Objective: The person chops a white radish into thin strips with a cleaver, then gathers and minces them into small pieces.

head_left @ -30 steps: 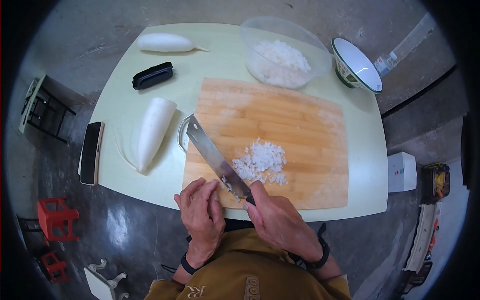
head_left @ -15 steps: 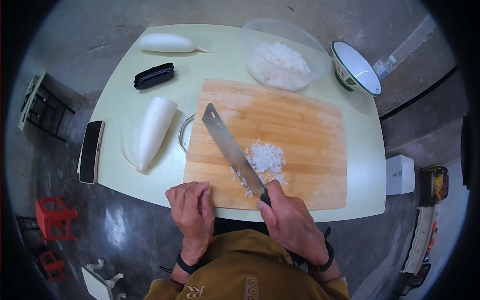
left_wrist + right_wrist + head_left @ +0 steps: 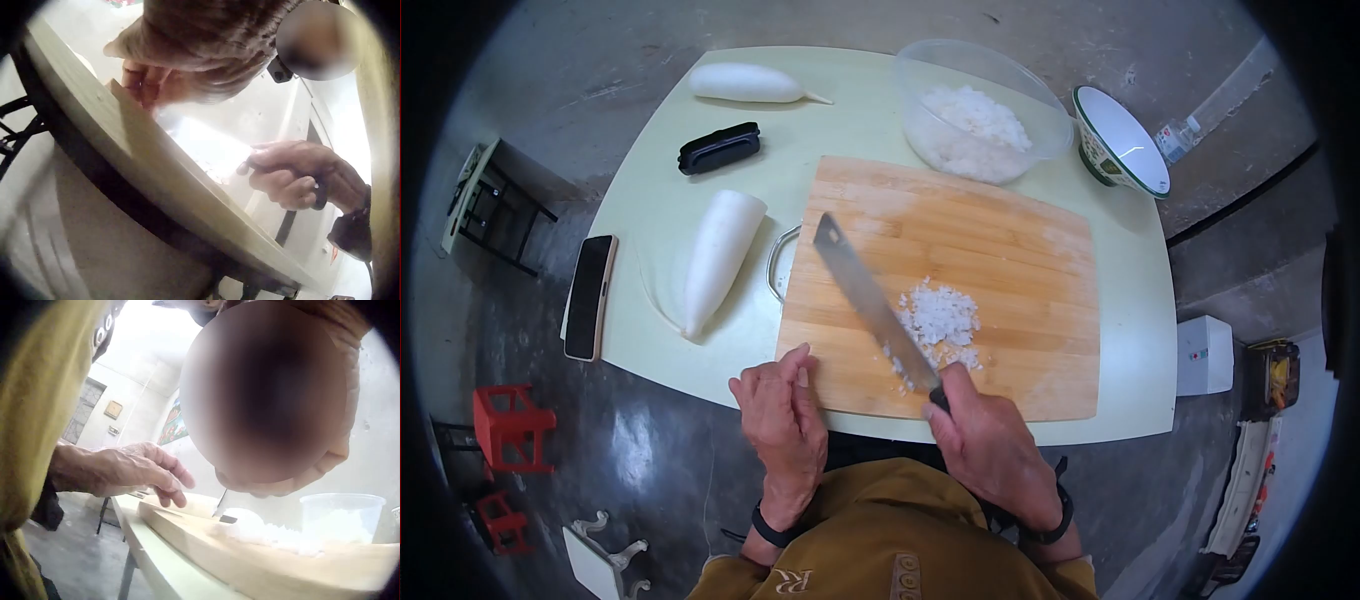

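Observation:
In the head view the right hand [image 3: 995, 445] grips the black handle of a broad knife [image 3: 870, 300], its blade slanting up and left over the wooden board [image 3: 1020, 260]. Finely chopped white pieces [image 3: 940, 315] lie in a heap just right of the blade, with a few beside its edge. The left hand [image 3: 783, 420] is at the board's lower left corner, fingers relaxed and bent a little, holding nothing. The right wrist view shows the left hand [image 3: 119, 470] with loose fingers near the board's edge. Whether its fingertips touch the board I cannot tell.
Left of the board lie a cut white radish [image 3: 720, 260], a whole radish [image 3: 750, 83], a black case [image 3: 719, 148] and a phone [image 3: 590, 298]. Behind the board stands a clear bowl [image 3: 1050, 135] of chopped white pieces, beside a green-rimmed bowl [image 3: 1122, 140].
The knife and right hand have moved right, from the board's left edge to beside the heap. My left hand has drawn away leftward from the blade.

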`<state>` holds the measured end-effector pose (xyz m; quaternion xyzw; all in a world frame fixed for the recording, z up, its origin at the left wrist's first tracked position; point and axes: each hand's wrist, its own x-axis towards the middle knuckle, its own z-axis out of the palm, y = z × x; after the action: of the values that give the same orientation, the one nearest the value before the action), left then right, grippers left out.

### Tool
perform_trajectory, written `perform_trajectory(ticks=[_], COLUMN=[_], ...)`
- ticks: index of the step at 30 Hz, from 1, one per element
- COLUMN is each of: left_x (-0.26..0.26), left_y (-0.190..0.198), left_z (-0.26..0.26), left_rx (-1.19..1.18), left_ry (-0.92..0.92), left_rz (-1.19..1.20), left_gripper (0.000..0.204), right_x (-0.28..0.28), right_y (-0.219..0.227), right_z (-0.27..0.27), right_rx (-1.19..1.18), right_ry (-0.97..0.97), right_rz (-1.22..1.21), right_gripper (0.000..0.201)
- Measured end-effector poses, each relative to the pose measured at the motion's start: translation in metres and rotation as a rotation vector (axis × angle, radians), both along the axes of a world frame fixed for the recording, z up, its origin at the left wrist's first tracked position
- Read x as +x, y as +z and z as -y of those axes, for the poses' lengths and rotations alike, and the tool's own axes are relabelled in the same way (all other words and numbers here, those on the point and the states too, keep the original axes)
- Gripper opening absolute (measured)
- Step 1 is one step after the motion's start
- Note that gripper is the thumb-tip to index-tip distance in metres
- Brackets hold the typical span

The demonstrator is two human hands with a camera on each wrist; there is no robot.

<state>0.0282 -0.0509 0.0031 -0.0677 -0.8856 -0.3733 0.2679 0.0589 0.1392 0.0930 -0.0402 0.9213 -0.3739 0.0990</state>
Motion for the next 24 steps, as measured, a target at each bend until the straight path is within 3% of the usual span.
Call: perform_trajectory(ticks=[4, 8, 13, 24], left_x=[-0.001, -0.006, -0.009, -0.026], left_y=[0.0, -0.001, 0.003, -0.001], left_z=[-0.005, -0.003, -0.012, -0.026], left_rx=[0.085, 0.07, 0.075, 0.112], left_ry=[-0.007, -0.017, -0.063, -0.08], left_rz=[-0.035, -0.032, 0.003, -0.105], left_gripper=[0.021, 0.018, 0.02, 0.017], right_x=[0.009, 0.009, 0.0, -0.005], right_y=[0.001, -0.006, -0.006, 0.0], right_z=[0.001, -0.006, -0.026, -0.05], right_rx=[-0.004, 0.021, 0.156, 0.126], right_ry=[0.123, 0.119, 0.059, -0.129], right_rz=[0.119, 0.075, -0.14, -0.182], right_gripper=[0.018, 0.018, 0.018, 0.02])
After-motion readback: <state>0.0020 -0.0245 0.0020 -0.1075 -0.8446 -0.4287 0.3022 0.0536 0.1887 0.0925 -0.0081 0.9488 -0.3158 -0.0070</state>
